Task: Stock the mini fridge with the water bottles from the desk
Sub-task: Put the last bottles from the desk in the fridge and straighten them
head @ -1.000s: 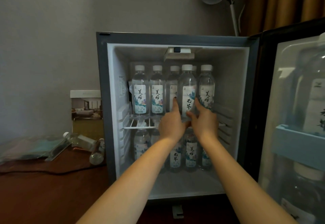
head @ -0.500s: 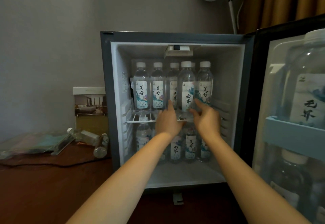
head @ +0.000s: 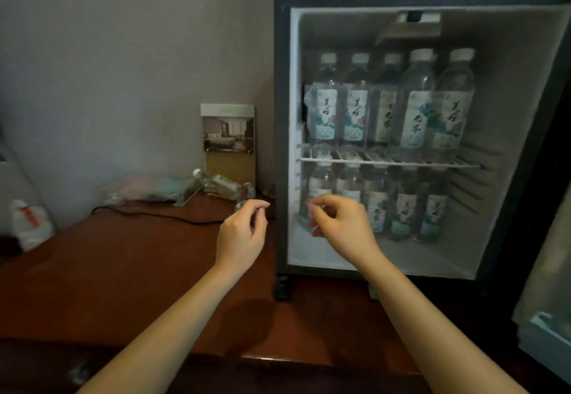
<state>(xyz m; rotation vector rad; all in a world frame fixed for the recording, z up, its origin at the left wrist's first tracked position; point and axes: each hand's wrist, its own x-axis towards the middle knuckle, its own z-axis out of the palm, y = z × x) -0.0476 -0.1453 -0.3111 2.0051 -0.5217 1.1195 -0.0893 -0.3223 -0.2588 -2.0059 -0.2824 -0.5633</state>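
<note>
Loose bottles (head: 221, 184) lie on their sides at the tabletop's (head: 123, 270) back edge, beside the fridge's left wall. My left hand (head: 241, 233) and right hand (head: 343, 228) hover empty, fingers loosely curled. Mini fridge (head: 281, 115) open; both shelves hold upright bottles.

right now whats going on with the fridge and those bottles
A person is stocking the open mini fridge with water bottles. Both shelves already hold rows of upright bottles. The left hand and right hand are empty and loosely curled in front of the fridge. Two bottles on the desk lie on their sides beside it.
</note>
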